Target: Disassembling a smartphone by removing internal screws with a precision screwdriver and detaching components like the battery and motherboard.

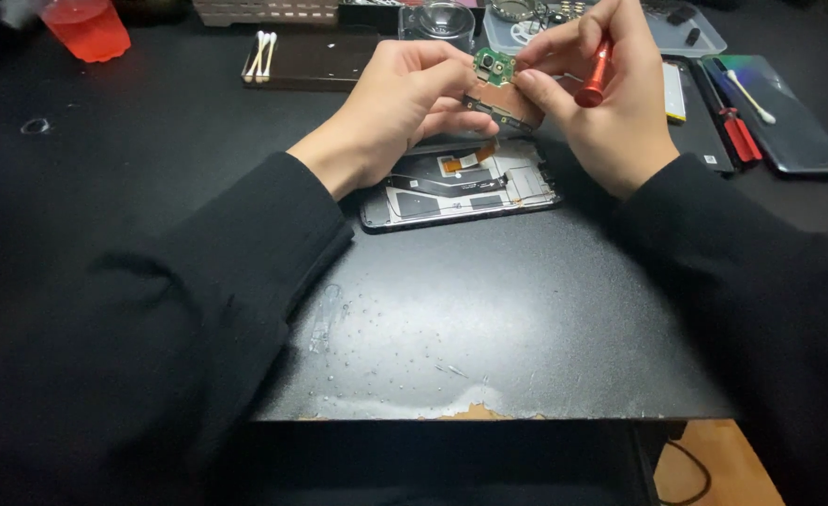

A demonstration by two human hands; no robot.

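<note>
A small circuit board, green at its top with round camera openings and coppery-brown below, is pinched between both hands above the open phone. The left hand closes its fingertips on the board's left and lower edges, thumb underneath, knuckles up, wrist running down toward 7 o'clock into a black sleeve. The right hand presses its thumb and forefinger on the board's right edge, and its other fingers curl shut round a red screwdriver that stands nearly upright in the fist; its wrist runs off toward 4 o'clock into the other black sleeve. Just below the board, at 6 o'clock, the phone lies flat with its back off, showing one orange flex ribbon, a black ribbon and pale shielding. It rests on a black table whose near edge is chipped. At 3 o'clock from the hands lie a second red screwdriver, a dark back cover with one cotton swab on it, and a pale flat part. At 12 o'clock stand a clear tray and a glass dome. At 10 o'clock three or so swabs lie on a dark box, and one red cup sits farther left.
</note>
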